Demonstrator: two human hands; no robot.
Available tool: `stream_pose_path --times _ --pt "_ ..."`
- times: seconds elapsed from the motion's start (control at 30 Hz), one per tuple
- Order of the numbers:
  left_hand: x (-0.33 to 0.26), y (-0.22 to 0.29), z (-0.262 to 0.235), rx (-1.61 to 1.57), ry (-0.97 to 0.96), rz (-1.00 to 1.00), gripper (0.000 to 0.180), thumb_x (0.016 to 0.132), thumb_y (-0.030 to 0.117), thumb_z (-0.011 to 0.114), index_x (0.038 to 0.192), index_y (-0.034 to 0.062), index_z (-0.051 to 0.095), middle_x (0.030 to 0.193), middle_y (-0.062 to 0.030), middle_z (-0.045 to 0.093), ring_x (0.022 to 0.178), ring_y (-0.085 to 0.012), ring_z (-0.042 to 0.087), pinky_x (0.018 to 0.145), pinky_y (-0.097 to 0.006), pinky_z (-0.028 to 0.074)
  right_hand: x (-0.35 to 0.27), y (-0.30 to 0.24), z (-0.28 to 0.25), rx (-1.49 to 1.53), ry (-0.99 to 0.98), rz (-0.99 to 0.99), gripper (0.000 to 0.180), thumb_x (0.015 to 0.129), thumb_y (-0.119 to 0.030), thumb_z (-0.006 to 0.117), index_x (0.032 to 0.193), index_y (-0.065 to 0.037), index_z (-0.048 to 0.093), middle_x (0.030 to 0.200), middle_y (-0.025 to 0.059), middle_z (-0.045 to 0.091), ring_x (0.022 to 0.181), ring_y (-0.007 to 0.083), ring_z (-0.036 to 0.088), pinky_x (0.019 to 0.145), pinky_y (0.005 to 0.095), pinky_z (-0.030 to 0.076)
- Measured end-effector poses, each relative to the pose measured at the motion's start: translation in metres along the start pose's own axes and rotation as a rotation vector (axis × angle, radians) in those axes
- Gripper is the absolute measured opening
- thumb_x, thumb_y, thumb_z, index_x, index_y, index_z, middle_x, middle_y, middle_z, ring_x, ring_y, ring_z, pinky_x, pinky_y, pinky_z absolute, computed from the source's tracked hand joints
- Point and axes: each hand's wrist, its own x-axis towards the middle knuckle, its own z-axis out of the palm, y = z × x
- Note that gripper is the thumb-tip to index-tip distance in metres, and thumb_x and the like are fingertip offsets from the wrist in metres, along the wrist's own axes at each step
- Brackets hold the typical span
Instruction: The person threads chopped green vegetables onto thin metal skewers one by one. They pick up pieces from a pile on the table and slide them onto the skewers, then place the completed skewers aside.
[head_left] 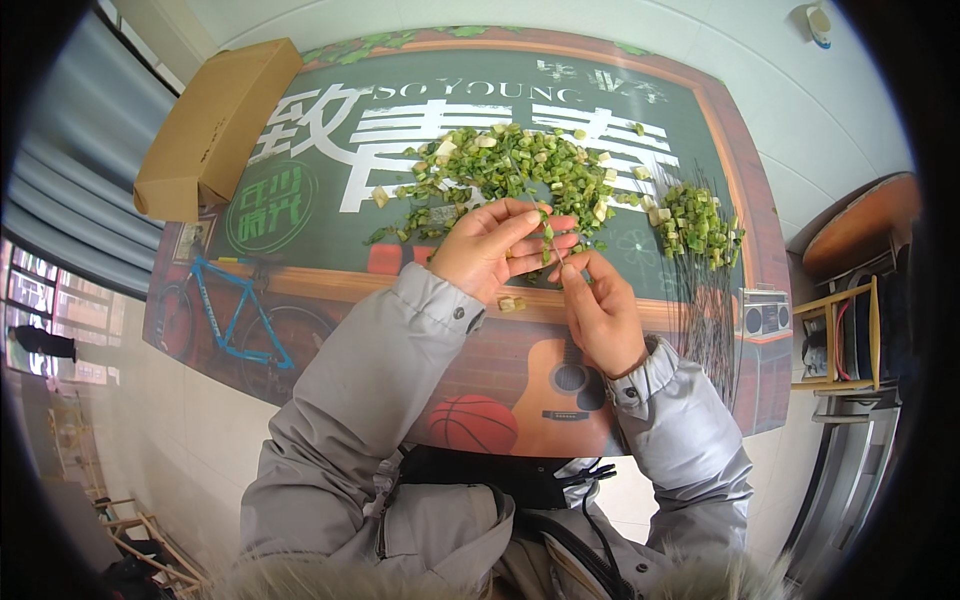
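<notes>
My left hand is raised over the table, thumb and fingertips pinched on a small green leaf-like piece. Just below and right of it, my right hand is closed, its thumb and forefinger pinching the lower end of a thin stem that reaches up to the green piece. Beyond my hands spreads a loose heap of small green and cream pieces. To the right lies a bundle of thin dark stems, their green and cream heads bunched at the far end. Two cream pieces lie between my wrists.
The table has a printed top with a chalkboard, bicycle, basketball and guitar picture. An open cardboard box stands at its far left corner. Grey-blue curtains hang at the left. A wooden-framed chair is at the right.
</notes>
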Motion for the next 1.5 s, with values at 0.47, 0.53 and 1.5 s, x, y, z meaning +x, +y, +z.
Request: stream_pose_path --times 0.47,0.53,1.5 --pt "0.055 0.035 -0.013 1.637 0.349 0.608 0.01 0.078 0.004 0.062 0.088 0.005 0.059 0.083 -0.0081 0.057 0.074 -0.0233 0.057 0.064 -0.034 0.046 0.008 0.0 -0.012 0.172 0.227 -0.031 0.017 0.095 -0.022 0.044 0.09 -0.006 0.05 0.049 -0.0092 0.036 0.037 -0.0002 0.029 0.034 0.0186 0.018" --pt "0.063 0.03 -0.012 1.884 0.333 0.674 0.012 0.076 0.004 0.063 0.088 0.006 0.059 0.087 -0.0082 0.055 0.081 -0.0261 0.055 0.069 -0.037 0.046 0.01 0.0 -0.011 0.132 0.246 -0.038 0.018 0.096 -0.022 0.042 0.092 -0.006 0.049 0.045 -0.0063 0.035 0.032 0.0026 0.026 0.031 0.0205 0.017" --pt "0.006 0.022 -0.016 0.145 0.252 0.239 0.025 0.091 0.011 0.05 0.113 -0.0013 0.053 0.103 -0.008 0.057 0.092 -0.0132 0.054 0.08 -0.023 0.045 0.005 -0.003 -0.008 0.101 0.153 -0.003 0.018 0.096 -0.021 0.043 0.091 -0.005 0.05 0.047 -0.0082 0.036 0.036 0.0006 0.028 0.035 0.0193 0.018"
